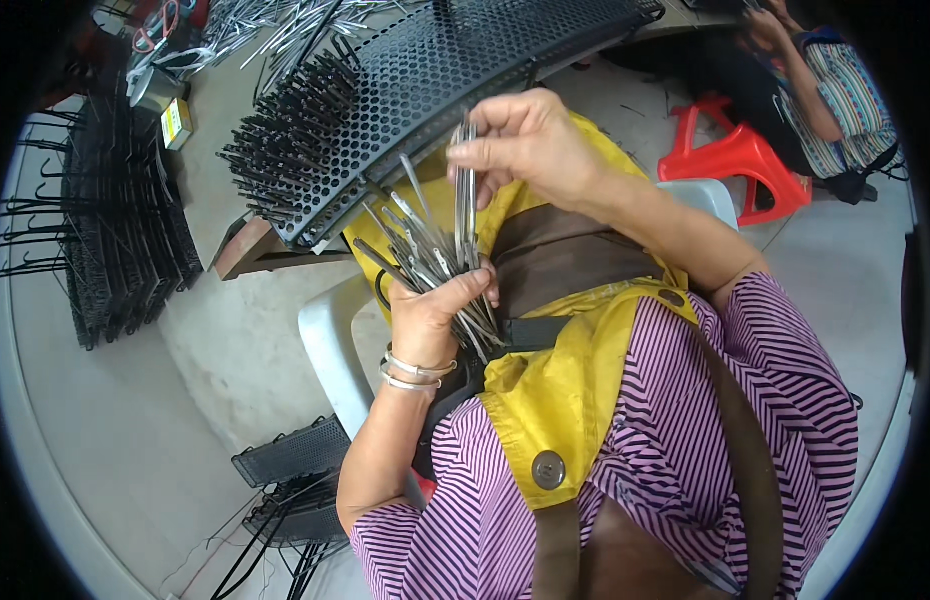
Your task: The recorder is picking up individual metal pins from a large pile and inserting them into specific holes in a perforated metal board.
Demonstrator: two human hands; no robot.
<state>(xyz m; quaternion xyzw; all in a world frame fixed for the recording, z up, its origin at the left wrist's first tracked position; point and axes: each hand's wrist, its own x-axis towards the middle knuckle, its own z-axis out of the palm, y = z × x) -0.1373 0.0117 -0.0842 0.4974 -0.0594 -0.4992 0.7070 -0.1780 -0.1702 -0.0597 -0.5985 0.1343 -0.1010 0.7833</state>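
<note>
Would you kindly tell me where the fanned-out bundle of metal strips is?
In the head view, left of centre, the left hand holds the bundle of metal strips; it shows mostly below the black perforated tray.

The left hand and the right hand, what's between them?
In the head view, slim silver metal strips lie between the left hand and the right hand.

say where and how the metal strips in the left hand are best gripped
Probably pinch the metal strips by their far ends, coming in from the far side: those ends fan out beyond the left hand, whose thumb crosses them nearer the body. The right hand pinches other strips near their far ends.
</note>
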